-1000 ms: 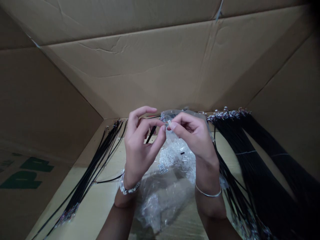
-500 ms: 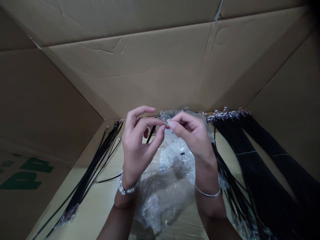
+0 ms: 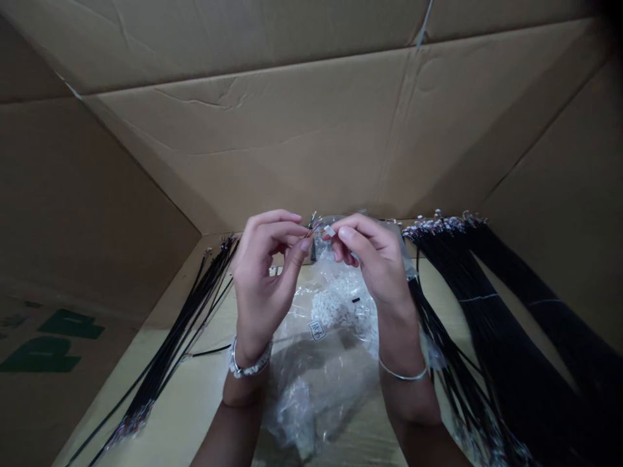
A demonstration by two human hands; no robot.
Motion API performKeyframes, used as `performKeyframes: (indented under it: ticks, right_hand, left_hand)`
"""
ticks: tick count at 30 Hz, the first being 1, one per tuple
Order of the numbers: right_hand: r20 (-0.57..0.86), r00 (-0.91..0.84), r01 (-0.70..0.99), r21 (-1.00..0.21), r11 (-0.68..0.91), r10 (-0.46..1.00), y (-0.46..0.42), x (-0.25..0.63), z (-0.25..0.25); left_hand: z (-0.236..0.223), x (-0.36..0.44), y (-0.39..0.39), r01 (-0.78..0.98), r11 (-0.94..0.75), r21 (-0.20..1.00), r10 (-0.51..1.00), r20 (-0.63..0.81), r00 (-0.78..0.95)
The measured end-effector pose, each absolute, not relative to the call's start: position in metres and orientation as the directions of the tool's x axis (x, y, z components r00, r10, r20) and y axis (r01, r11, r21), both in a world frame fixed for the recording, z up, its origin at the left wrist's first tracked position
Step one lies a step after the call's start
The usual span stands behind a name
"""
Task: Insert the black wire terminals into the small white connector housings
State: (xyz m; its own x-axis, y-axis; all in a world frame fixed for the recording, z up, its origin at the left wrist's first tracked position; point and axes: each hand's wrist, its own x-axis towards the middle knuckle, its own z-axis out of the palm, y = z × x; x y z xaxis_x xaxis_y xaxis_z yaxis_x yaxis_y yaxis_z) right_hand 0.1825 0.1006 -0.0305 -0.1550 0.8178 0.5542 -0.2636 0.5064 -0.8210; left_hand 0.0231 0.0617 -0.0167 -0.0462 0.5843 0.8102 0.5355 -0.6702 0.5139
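Note:
My left hand (image 3: 267,279) pinches the thin coloured wires (image 3: 316,227) at a cable's end between thumb and fingers. Facing it, my right hand (image 3: 377,256) holds a small white connector (image 3: 329,230) at its thumb and index fingertips. At least one wire seems to reach the connector; how far it goes in is too small to tell. Below both hands lies a clear plastic bag (image 3: 321,363) with many white connectors (image 3: 335,311) inside and a small handwritten label (image 3: 317,331).
A bundle of black cables (image 3: 180,331) lies on the table (image 3: 195,395) at left. Thicker black cable bundles (image 3: 491,324) fill the right side, with white ends at the back. Cardboard walls (image 3: 292,143) enclose the back and sides. A tiny black piece (image 3: 355,300) rests on the bag.
My left thumb and fingers have drawn back left from the connector and closed on the wires. My right fingers have shifted, leaving the white connector more exposed at the tips.

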Motion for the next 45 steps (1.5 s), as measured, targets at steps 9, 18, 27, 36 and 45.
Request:
performKeyframes:
  ticks: [9, 18, 27, 36, 45]
  right_hand:
    - [0.533, -0.078, -0.234, -0.831, 0.505, 0.842, 0.103, 0.177, -0.031]
    - [0.568, -0.103, -0.075, -0.823, 0.563, 0.817, 0.098, 0.178, -0.031]
    - [0.676, -0.067, 0.178, -0.715, 0.676, 0.734, 0.086, 0.173, -0.027]
    - [0.527, -0.092, -0.04, -0.85, 0.526, 0.845, 0.084, 0.176, -0.026]
    - [0.508, -0.148, -0.164, -0.858, 0.486, 0.848, 0.089, 0.185, -0.022]
  left_hand:
    - [-0.015, 0.023, 0.06, 0.465, -0.7, 0.542, 0.614, 0.789, 0.003]
    - [-0.019, 0.019, 0.067, 0.342, -0.675, 0.654, 0.664, 0.74, -0.104]
    - [-0.019, 0.017, 0.067, 0.506, -0.596, 0.624, 0.688, 0.721, -0.079]
    - [-0.02, 0.025, 0.067, 0.647, -0.588, 0.485, 0.601, 0.798, -0.053]
    - [-0.019, 0.023, 0.064, 0.602, -0.588, 0.54, 0.658, 0.752, -0.031]
